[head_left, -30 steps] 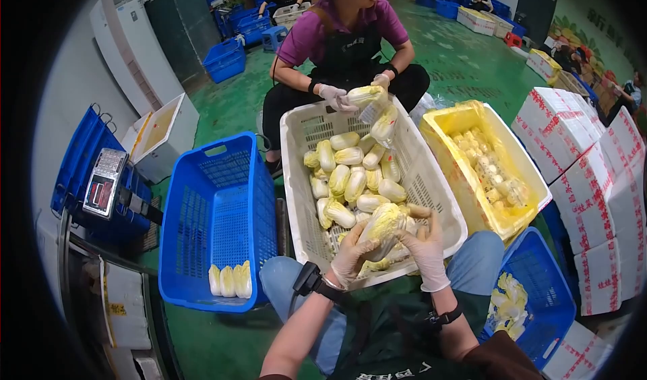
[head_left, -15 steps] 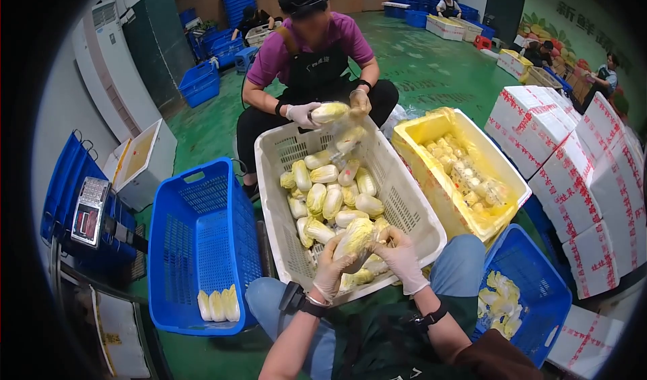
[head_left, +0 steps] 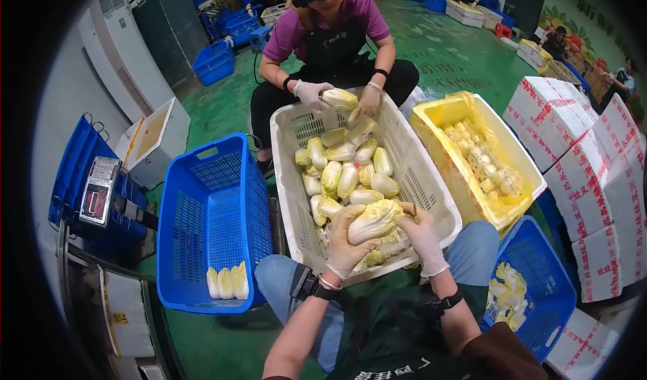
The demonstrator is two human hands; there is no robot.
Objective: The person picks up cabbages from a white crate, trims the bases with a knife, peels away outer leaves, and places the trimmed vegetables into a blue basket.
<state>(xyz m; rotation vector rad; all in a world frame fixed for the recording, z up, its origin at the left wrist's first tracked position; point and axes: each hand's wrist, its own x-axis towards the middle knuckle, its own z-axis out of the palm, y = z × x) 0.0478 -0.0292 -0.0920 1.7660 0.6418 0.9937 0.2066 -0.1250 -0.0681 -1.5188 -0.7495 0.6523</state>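
Observation:
My left hand point(head_left: 346, 246), in a thin white glove, is closed around the left side of a small napa cabbage point(head_left: 373, 221), pale with yellow leaf tips. On the cabbage's right end are the fingers of my right hand point(head_left: 424, 244), also gloved. A small dark sliver shows by those fingers; I cannot make out what it is. Both hands are above the near end of a white slatted crate point(head_left: 296, 228), where several similar napa cabbages point(head_left: 348, 180) lie loose. Across the crate, a co-worker's gloved hands point(head_left: 313, 95) hold another cabbage and a clear bag.
Left of my knees stands a blue crate point(head_left: 176, 228) with several cabbages in a row. A yellow-lined box point(head_left: 431, 140) holds bagged cabbages. Trimmed leaves point(head_left: 510, 299) lie in a blue crate at right. White cartons point(head_left: 563, 171) are stacked beyond; a scale point(head_left: 99, 191) is far left.
The cabbage in my hands has turned from nearly upright to lying sideways. The co-worker's hands and bag have lowered toward the crate. The whole view has shifted slightly.

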